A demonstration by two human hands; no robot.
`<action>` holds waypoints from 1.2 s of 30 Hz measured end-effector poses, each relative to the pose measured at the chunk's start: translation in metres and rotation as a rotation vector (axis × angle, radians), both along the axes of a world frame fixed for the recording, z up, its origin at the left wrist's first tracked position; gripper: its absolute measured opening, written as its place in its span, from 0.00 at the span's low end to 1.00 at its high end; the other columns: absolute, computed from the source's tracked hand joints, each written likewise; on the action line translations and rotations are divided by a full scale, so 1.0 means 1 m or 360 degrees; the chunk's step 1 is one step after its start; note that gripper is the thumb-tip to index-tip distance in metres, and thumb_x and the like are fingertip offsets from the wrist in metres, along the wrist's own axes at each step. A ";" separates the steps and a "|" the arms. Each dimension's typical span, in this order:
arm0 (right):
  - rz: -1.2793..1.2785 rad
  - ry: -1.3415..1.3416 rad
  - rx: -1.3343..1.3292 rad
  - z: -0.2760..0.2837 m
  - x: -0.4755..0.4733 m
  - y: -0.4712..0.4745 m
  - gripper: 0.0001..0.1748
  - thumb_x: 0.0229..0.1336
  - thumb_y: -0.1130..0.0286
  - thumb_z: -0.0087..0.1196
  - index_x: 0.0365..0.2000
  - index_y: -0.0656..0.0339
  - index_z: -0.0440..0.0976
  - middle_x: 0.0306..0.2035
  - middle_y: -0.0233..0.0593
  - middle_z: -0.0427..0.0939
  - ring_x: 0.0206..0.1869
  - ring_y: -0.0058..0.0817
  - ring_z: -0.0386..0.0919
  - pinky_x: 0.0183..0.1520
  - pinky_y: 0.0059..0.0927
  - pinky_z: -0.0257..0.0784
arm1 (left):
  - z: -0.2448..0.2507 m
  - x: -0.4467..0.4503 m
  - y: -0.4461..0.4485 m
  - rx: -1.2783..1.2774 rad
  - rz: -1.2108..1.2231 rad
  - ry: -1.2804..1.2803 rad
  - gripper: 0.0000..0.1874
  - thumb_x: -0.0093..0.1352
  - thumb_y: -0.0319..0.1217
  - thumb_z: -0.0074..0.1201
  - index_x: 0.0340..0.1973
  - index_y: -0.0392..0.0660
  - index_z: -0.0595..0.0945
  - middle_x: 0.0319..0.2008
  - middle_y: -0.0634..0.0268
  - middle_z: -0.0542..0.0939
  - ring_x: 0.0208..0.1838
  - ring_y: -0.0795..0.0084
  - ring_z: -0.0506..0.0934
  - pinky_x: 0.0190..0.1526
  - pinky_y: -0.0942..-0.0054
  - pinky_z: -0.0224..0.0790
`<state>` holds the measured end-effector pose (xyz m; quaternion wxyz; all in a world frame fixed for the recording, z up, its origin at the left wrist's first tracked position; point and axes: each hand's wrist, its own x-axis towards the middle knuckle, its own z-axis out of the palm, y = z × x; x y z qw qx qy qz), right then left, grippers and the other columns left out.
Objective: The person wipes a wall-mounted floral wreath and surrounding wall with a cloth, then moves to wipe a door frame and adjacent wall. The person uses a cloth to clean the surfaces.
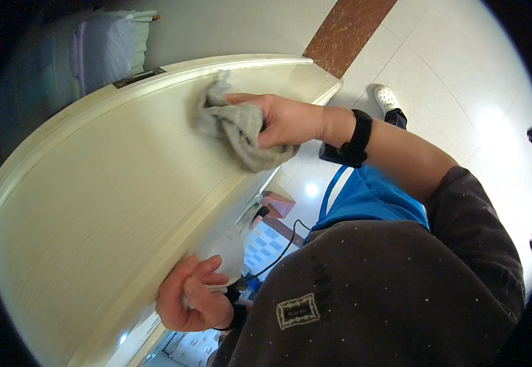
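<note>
My right hand (pixel 289 120) grips a crumpled grey cloth (pixel 243 133) and presses it against the pale cream door panel (pixel 110 169). The cloth and fingers are slightly blurred. Lower down, beside the panel's near edge, my left hand (pixel 197 296) has its fingers curled around a thin white item (pixel 224 252), partly hidden by the hand; its exact kind cannot be told. A raised moulding (pixel 156 80) runs along the door's far edge, with a dark metal plate (pixel 138 78) set in its side.
Folded fabrics (pixel 110 48) stand beyond the door. Glossy tiles (pixel 431 73) cover the floor, crossed by a brown strip (pixel 348 34). A pink container (pixel 279 204) and a black cable (pixel 284 250) lie past the near edge. My white clog (pixel 386 97) rests on the tiles.
</note>
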<state>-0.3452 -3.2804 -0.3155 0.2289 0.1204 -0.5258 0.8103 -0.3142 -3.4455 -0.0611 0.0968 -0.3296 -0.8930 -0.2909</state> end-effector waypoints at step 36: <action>-0.0098 0.0052 0.0134 -0.008 0.003 -0.001 0.28 0.51 0.73 0.64 0.54 0.65 0.74 0.62 0.45 0.71 0.58 0.32 0.75 0.62 0.31 0.71 | -0.001 -0.005 0.000 0.0015 0.0088 0.0042 0.15 0.73 0.35 0.49 0.37 0.33 0.81 0.18 0.49 0.83 0.11 0.72 0.75 0.14 0.80 0.67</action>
